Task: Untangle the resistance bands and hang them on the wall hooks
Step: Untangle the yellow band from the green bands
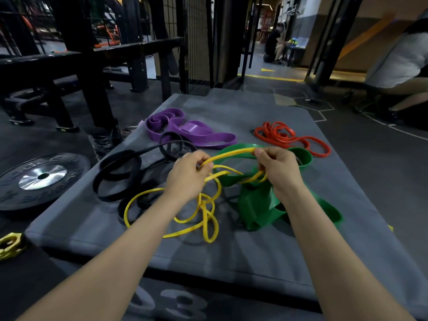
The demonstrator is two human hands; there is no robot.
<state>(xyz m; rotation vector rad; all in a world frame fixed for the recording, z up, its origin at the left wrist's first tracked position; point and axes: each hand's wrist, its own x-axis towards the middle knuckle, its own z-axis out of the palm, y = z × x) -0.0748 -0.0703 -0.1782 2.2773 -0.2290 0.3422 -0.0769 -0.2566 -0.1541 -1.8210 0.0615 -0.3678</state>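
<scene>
A thin yellow band (185,218) lies knotted in loops on the grey mat (231,262). My left hand (190,174) and my right hand (275,167) both grip it, stretching one strand between them above the mat. A wide green band (261,205) lies crumpled under my right hand. Black bands (118,172) curl to the left. A purple band (185,130) is at the back, and a red band (289,137) is at the back right. No wall hooks are in view.
A black weight plate (41,179) lies on the floor to the left, with a yellow collar (10,246) nearer me. Black benches and rack frames (81,72) stand behind the mat. A seated person (403,66) is at the right, another far back.
</scene>
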